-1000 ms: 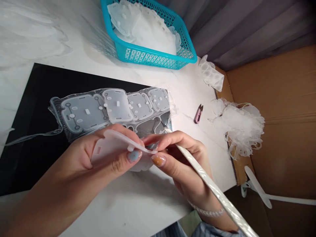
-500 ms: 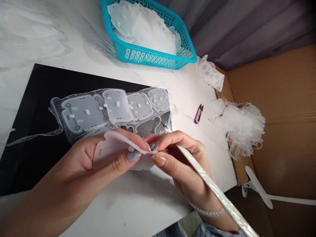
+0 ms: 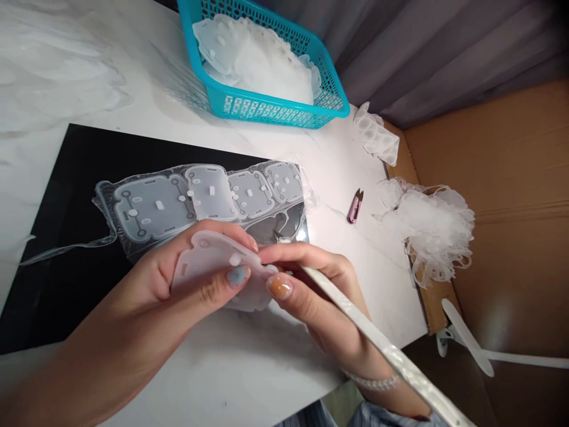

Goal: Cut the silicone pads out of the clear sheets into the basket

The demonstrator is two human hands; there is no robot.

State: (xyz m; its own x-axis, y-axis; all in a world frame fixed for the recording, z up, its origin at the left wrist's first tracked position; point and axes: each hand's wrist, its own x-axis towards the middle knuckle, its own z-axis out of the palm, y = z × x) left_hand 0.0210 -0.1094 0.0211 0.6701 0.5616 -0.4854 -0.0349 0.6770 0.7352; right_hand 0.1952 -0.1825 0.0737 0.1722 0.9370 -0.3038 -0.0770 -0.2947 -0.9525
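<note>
Bending slightly along its edge, a thin, translucent white moulded sheet piece (image 3: 207, 258) with small round studs and a slot is held up in both my hands, over the near side of the work area. Left hand (image 3: 153, 302): grasping it, blue-nailed thumb on the near face, fingers behind. Right hand (image 3: 331, 302): thumb and index finger close around the piece's right-hand edge; whether both pads press on it, cannot tell. Same hand also carries a long pearly-white stick-like handle (image 3: 386, 350), which passes between thumb and index finger and slants down to the lower right; its far end is partly hidden by my fingers. Beyond my hands, a strip of translucent moulded panels (image 3: 155, 207) with clear ragged film lies across a black rectangular mat (image 3: 89, 160), on a white marbled tabletop (image 3: 267, 379). Past the mat: a turquoise perforated plastic basket (image 3: 275, 110) containing a heap of whitish translucent pieces (image 3: 262, 65). To the right of the mat, small pink-handled snips (image 3: 354, 207) lie with dark blades pointing away from me. Farther right, a tangled heap of clear-white scraps (image 3: 435, 222), next to brown cardboard (image 3: 498, 196).
</note>
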